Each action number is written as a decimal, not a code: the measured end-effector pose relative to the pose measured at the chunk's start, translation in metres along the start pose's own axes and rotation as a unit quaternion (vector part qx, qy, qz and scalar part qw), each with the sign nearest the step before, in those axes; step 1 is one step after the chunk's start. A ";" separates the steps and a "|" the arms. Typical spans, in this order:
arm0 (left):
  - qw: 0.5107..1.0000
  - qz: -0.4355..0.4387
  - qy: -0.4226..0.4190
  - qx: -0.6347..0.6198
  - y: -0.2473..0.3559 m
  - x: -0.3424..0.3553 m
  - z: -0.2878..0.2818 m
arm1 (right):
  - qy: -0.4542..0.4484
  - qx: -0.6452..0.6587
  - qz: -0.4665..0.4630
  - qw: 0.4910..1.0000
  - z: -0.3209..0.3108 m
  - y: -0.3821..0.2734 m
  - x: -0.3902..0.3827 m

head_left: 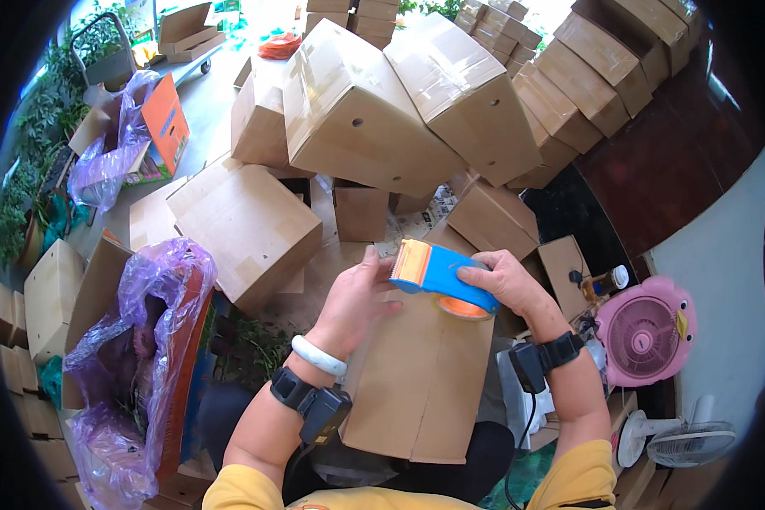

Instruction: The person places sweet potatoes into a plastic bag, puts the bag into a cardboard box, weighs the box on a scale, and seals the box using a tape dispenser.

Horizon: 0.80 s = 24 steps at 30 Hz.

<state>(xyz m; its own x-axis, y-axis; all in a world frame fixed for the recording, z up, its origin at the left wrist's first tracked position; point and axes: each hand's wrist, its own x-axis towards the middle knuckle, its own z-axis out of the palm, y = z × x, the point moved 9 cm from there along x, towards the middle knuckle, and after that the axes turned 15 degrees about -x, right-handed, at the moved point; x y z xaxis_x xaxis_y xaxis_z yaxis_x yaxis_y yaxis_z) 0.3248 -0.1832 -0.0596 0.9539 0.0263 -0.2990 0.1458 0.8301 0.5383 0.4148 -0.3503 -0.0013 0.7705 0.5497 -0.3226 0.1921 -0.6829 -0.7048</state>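
Note:
My right hand grips a blue tape dispenser with an orange toothed end and an orange roll beneath, held over a cardboard box at my lap. My left hand is just left of the dispenser's toothed end, its fingers apart and raised by the box's far left corner. I cannot tell whether its fingertips touch the box. The box's top shows a lengthwise seam.
Large cartons are piled ahead, more stacked at the upper right. Purple-lined open boxes stand on the left, plants beyond. A pink fan and a white fan are right. A trolley is upper left.

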 end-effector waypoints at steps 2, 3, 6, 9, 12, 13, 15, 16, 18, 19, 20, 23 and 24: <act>1.000 0.007 0.011 0.006 0.001 0.000 -0.001 | 0.000 -0.018 0.002 1.000 -0.002 0.000 0.002; 0.999 0.017 0.025 0.013 0.003 0.000 -0.004 | -0.001 -0.034 0.000 0.999 -0.002 -0.001 0.002; 0.977 -0.079 0.015 -0.199 -0.019 0.011 -0.022 | 0.013 -0.034 0.004 0.999 0.000 -0.008 0.001; 0.949 -0.130 0.020 -0.286 -0.035 0.024 -0.034 | 0.004 -0.040 0.013 0.999 0.003 -0.009 0.006; 0.949 -0.130 -0.008 -0.286 -0.034 0.025 -0.029 | 0.006 -0.046 0.021 0.999 0.001 -0.015 0.007; 0.948 -0.133 -0.008 -0.290 -0.032 0.019 -0.018 | 0.005 -0.049 0.025 0.998 0.001 -0.016 0.006; 0.993 -0.009 0.079 -0.085 -0.009 0.003 -0.017 | 0.010 -0.077 0.042 0.996 0.004 -0.021 0.005; 0.996 0.043 0.079 -0.001 -0.004 -0.001 -0.017 | 0.007 -0.077 0.043 0.996 0.007 -0.024 0.005; 0.993 0.069 0.085 0.035 -0.003 -0.001 -0.020 | 0.014 -0.117 0.037 0.992 0.009 -0.033 0.008; 0.989 0.096 0.089 0.071 0.001 -0.001 -0.023 | 0.010 -0.119 0.037 0.992 0.011 -0.034 0.008; 0.992 0.068 0.102 -0.010 -0.004 0.004 -0.032 | 0.003 -0.114 0.042 0.993 0.014 -0.033 0.009; 0.952 -0.096 0.058 -0.286 -0.039 0.025 -0.056 | -0.010 -0.119 0.035 0.992 0.013 -0.034 0.014; 0.949 -0.105 0.042 -0.293 -0.039 0.025 -0.051 | -0.014 -0.125 0.027 0.992 0.011 -0.034 0.016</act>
<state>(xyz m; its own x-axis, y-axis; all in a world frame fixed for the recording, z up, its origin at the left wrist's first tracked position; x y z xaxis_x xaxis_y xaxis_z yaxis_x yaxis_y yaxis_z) 0.3293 -0.1869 -0.1284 0.8922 -0.1505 -0.4259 0.1364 0.9886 -0.0636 0.4139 -0.3133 0.0103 0.7670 0.5206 -0.3751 0.2989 -0.8071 -0.5091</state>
